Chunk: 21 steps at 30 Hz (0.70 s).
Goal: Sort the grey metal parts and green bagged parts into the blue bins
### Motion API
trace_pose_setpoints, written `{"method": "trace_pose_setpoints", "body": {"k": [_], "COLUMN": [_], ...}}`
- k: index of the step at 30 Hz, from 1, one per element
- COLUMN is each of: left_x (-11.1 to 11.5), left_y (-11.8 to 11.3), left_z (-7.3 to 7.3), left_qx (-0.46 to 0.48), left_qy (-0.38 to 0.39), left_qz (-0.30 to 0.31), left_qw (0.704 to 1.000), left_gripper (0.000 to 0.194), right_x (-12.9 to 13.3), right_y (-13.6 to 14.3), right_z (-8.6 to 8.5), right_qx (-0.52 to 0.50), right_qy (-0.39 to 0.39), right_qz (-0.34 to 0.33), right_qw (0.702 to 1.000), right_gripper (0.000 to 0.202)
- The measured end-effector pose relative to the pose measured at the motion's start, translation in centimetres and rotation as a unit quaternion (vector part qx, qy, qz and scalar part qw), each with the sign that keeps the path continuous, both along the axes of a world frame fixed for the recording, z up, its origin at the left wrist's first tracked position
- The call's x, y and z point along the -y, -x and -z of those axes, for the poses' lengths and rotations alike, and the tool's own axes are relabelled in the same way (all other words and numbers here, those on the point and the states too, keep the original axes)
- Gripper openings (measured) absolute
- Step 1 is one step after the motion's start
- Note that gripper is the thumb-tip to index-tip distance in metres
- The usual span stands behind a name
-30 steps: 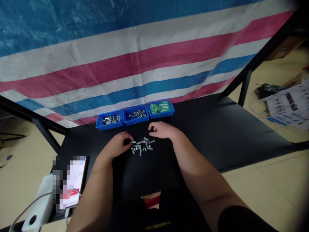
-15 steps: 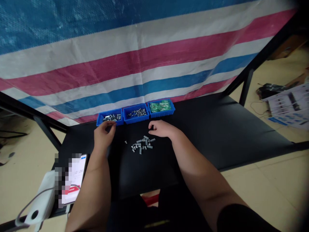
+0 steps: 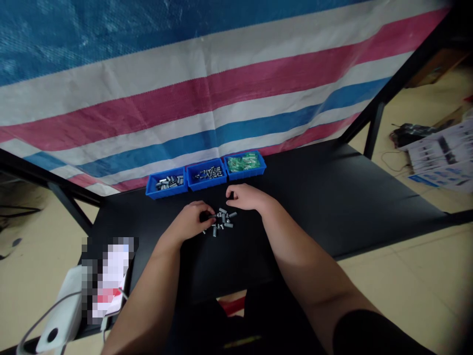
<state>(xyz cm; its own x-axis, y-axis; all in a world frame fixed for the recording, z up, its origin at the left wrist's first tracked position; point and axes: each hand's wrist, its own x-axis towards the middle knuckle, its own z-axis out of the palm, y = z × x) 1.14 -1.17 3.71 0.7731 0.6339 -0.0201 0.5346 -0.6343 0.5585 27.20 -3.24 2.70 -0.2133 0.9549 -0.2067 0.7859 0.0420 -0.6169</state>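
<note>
A loose pile of small grey metal cylinders (image 3: 223, 217) and short silver screws (image 3: 219, 227) lies on the black tabletop (image 3: 221, 261). At the pile's left side is my left hand (image 3: 192, 218), its thumb and index finger closed about a grey cylinder (image 3: 213, 216); the hand covers several pieces beneath it. Just above and right of the pile, my right hand (image 3: 244, 196) rests with curled fingers, a gap between thumb and index finger and nothing visible there. Behind the hands stand a blue bin of grey cylinders (image 3: 148, 189), one of screws (image 3: 189, 182) and one of green packets (image 3: 228, 173).
A striped tarp (image 3: 207, 98) hangs right behind the bins. To the left lie a phone (image 3: 114, 276), partly blurred out, and a white power strip (image 3: 61, 310) with cables. Black frame bars (image 3: 373, 130) slope at both sides of the table.
My left hand has moved right and toward me, from in front of the left bin to the pile, where its fingers have closed about a cylinder. My right hand has stayed in place.
</note>
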Motion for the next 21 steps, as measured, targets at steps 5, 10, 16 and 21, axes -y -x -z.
{"method": "trace_pose_setpoints", "body": {"k": [5, 10, 16, 21], "left_x": [0.4, 0.6, -1.5, -3.9], "left_y": [-0.2, 0.1, 1.5, 3.5], "left_z": [-0.2, -0.8, 0.4, 1.0], "left_qx": [-0.012, 0.017, 0.211, 0.384], "left_qy": [0.007, 0.048, 0.006, -0.07], "left_qz": [-0.029, -0.057, -0.257, -0.399], "left_qw": [0.999, 0.997, 0.943, 0.83], "left_gripper": [0.014, 0.008, 0.022, 0.03], "right_x": [0.0, 0.1, 0.4, 0.6], "right_y": [0.1, 0.1, 0.5, 1.6], "right_z": [0.0, -0.1, -0.8, -0.8], "right_qx": [0.005, 0.003, -0.05, -0.077], "right_qy": [-0.002, -0.001, -0.003, 0.016], "right_qz": [0.0, 0.009, -0.033, -0.111], "right_qw": [1.0, 1.0, 0.998, 0.991], "right_gripper": [0.028, 0.028, 0.023, 0.02]}}
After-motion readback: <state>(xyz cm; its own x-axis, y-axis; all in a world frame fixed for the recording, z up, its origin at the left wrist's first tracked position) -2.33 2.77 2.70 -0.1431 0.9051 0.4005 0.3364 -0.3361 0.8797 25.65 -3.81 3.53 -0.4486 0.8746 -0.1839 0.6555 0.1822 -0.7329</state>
